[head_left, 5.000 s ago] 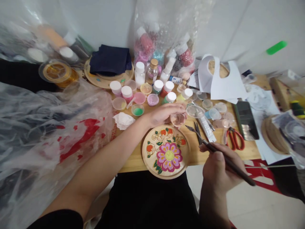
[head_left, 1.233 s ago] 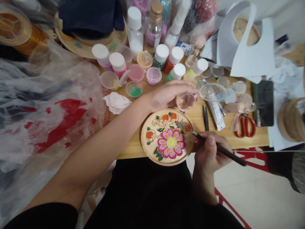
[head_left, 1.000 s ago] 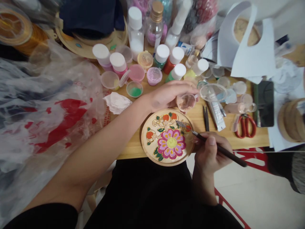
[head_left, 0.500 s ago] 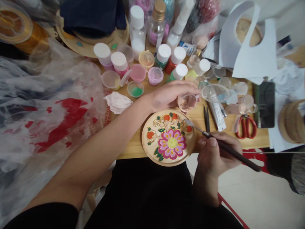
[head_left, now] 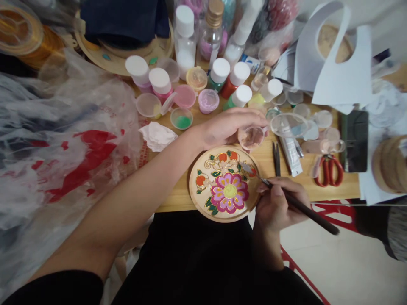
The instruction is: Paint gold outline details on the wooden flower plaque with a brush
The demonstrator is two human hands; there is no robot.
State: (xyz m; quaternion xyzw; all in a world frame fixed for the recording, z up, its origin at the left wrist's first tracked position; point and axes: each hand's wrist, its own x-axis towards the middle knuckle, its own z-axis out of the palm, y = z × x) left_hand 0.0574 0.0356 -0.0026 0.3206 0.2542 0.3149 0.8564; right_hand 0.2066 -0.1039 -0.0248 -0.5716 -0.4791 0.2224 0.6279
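Observation:
My left hand [head_left: 233,123] is closed around a small clear plastic cup [head_left: 251,138] with pinkish-beige paste inside, its attached lid [head_left: 289,125] folded out to the right. In my right hand [head_left: 280,203] is a palette knife [head_left: 300,206] with a long dark handle and a small metal blade. The blade hangs over the upper right of a round wooden plaque [head_left: 199,199], near an orange fruit; I cannot tell whether it touches. The plaque carries a pink and magenta flower [head_left: 229,192], green leaves and orange fruits, outlined in gold. It lies at the table's front edge, below my left hand.
Several white-capped paint bottles [head_left: 219,72] and open cups stand behind my hands. Black tweezers [head_left: 276,159], a paint tube [head_left: 291,154] and red-handled scissors [head_left: 328,170] lie to the right. Crumpled tissue [head_left: 158,137] and a plastic bag [head_left: 79,161] are on the left.
My right hand has moved left with the palette knife, bringing the blade further over the plaque. My left hand and the cup stay nearly where they were.

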